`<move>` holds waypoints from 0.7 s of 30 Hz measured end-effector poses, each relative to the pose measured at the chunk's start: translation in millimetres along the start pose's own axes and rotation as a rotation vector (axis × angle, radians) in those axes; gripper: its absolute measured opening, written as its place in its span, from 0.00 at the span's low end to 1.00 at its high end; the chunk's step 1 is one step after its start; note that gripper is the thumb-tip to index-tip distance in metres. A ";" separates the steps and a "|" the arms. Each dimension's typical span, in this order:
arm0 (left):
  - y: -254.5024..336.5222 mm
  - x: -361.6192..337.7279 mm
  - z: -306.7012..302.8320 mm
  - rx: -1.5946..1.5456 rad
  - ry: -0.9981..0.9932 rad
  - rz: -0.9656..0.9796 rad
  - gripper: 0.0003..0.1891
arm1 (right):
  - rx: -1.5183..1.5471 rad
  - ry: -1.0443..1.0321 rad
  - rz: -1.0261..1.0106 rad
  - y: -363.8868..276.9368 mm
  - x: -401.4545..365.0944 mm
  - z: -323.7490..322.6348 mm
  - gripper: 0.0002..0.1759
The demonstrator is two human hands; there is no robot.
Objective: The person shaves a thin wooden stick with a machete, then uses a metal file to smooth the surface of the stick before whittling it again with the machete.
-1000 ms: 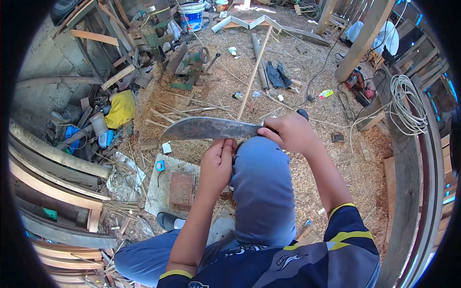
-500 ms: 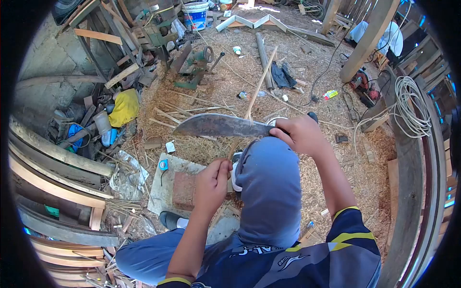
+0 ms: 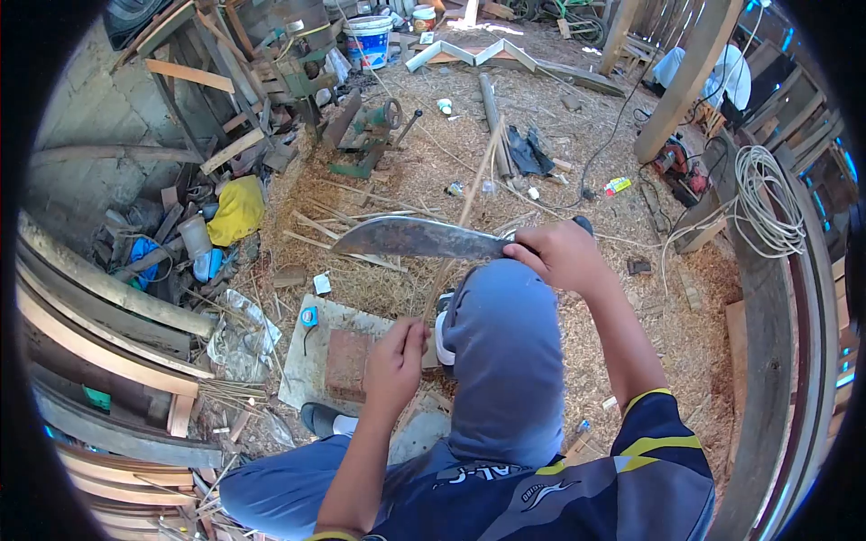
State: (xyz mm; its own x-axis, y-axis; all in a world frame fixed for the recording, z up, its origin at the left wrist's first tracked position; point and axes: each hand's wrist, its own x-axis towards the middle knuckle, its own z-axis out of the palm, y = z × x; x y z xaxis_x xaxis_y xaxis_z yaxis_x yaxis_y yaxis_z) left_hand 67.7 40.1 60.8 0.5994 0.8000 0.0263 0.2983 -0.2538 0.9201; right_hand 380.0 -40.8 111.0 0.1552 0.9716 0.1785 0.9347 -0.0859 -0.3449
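My right hand (image 3: 561,254) is closed round the handle of a machete (image 3: 415,239), resting just above my bent knee. Its broad, dark-stained blade points left and lies across a thin wooden strip (image 3: 474,187). The lower part of that strip is in my closed left hand (image 3: 397,353), below the blade and left of the knee. From there the strip slants up and away, passing behind the blade, with its far end over the littered floor. My knee (image 3: 507,334), in grey-blue trousers, stands close under the machete's handle end.
Several cut strips (image 3: 352,221) lie on the shavings ahead. Left of my foot, a reddish block (image 3: 347,361) and a blue tape measure (image 3: 309,316) sit on a pale board (image 3: 302,370). A green metal vise (image 3: 365,144) stands farther off. Coiled cable (image 3: 767,203) hangs at right.
My left hand has moved down and slightly left, drawing the strip down with it, so its far end sits lower. The machete and my right hand stay almost in place.
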 end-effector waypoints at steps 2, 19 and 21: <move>17.2 25.5 12.8 -0.065 0.034 0.051 0.13 | -0.013 -0.002 -0.033 -6.9 5.1 -0.4 0.27; -8.9 -16.9 -10.3 0.189 0.142 0.118 0.08 | 0.109 0.025 -0.030 -2.0 7.1 9.3 0.24; -6.9 -18.0 -8.0 0.181 0.136 0.090 0.08 | 0.116 0.005 -0.028 -3.9 5.4 8.9 0.24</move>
State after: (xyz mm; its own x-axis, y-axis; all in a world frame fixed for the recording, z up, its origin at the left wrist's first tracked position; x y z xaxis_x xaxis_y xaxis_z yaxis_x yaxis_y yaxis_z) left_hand 48.9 31.8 57.0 0.5280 0.8324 0.1685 0.3837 -0.4108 0.8270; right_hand 374.3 -33.2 105.2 0.1308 0.9723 0.1939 0.8956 -0.0320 -0.4437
